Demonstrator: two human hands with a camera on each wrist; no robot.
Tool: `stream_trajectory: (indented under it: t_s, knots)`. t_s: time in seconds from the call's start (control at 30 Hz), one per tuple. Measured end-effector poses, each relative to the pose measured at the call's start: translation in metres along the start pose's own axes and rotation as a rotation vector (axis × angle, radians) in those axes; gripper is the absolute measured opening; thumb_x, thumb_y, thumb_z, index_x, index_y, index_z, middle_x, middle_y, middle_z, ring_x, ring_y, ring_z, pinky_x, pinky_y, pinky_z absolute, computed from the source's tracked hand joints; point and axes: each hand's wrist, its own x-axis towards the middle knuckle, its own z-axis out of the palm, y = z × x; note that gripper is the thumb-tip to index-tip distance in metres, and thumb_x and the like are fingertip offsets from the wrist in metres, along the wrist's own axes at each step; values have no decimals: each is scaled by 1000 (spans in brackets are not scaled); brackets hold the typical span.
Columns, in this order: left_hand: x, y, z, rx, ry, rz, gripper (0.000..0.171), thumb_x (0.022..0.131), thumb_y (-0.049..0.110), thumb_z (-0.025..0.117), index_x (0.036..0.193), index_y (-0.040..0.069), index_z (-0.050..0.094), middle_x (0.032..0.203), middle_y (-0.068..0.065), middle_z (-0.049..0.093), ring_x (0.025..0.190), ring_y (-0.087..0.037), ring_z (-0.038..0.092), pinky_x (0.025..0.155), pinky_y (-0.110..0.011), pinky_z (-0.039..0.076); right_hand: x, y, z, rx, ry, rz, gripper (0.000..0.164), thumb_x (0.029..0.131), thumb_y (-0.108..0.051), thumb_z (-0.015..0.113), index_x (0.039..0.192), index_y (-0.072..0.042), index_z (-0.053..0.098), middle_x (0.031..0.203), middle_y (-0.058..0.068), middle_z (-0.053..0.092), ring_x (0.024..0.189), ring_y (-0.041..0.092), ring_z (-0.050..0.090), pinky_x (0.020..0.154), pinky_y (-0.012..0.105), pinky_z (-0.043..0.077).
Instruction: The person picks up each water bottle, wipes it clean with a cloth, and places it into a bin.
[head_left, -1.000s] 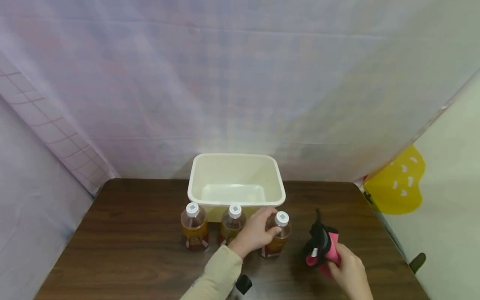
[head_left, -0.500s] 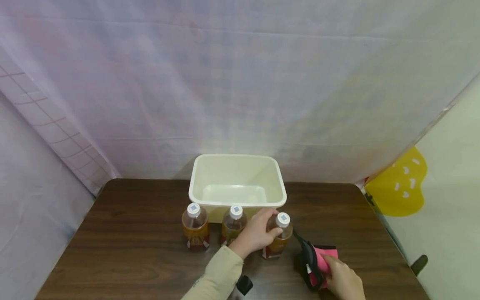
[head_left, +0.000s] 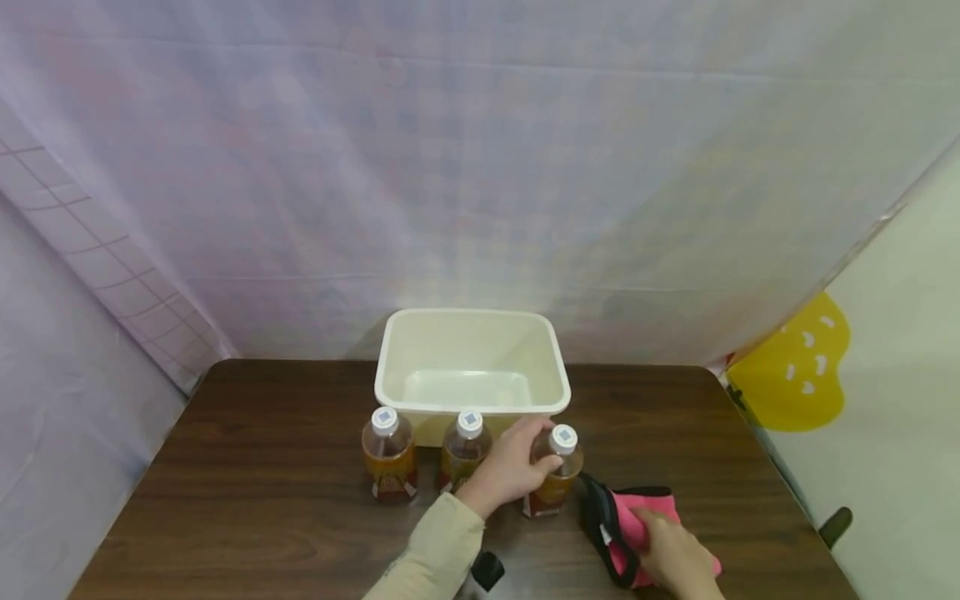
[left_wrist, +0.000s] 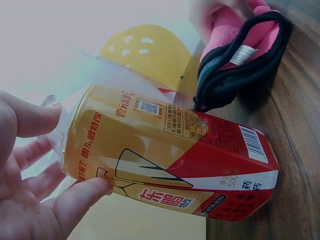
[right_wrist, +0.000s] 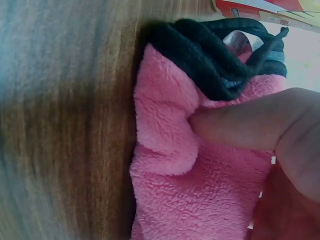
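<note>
My left hand grips the upper part of the rightmost drink bottle, which stands upright on the table. Its yellow and red label fills much of the left wrist view. Two like bottles with white caps stand to the left: a middle bottle, partly behind my hand, and a left bottle. My right hand holds a pink fleece cloth with black edging and a white tag, its thumb pressed into the folds. The cloth's black edge lies close beside the held bottle.
A cream plastic basin stands behind the bottles, near the back of the dark wooden table. A small black object shows beside the left sleeve. Fabric curtains hang behind and at the sides.
My right hand has brought the pink cloth left and down, closer to the held bottle, and the cloth lies more spread out. My left hand has stayed on the bottle.
</note>
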Motion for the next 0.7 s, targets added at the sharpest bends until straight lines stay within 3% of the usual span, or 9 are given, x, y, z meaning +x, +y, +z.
stream_trajectory:
  t_s: [0.13, 0.27, 0.4, 0.7]
  knots:
    - [-1, -1, 0, 1, 3, 6, 33, 82, 17, 66, 112, 8, 55, 111, -5, 57, 104, -17, 55, 89, -27, 44, 1, 2, 2, 2, -44, -35, 69, 59, -13, 76, 122, 1, 52, 122, 27, 49, 106, 46, 49, 86, 57, 40]
    - [-1, 0, 0, -2, 0, 10, 33, 83, 17, 66, 112, 8, 54, 111, -5, 57, 103, -17, 55, 88, -28, 44, 5, 6, 2, 33, -96, -56, 91, 47, -13, 78, 128, 8, 42, 128, 37, 37, 115, 53, 37, 91, 59, 35]
    - [-1, 0, 0, -9, -8, 5, 33, 83, 17, 65, 112, 8, 54, 111, -5, 57, 103, -16, 54, 88, -28, 44, 10, 8, 2, 57, -106, -82, 98, 42, -11, 78, 128, 12, 38, 128, 40, 34, 116, 55, 33, 92, 59, 33]
    - [0, -1, 0, -19, -13, 19, 32, 82, 16, 66, 111, 7, 54, 111, -6, 57, 104, -18, 53, 90, -28, 43, 13, 8, 2, 69, -133, -52, 104, 39, -8, 79, 130, 12, 34, 131, 41, 29, 118, 59, 26, 95, 61, 29]
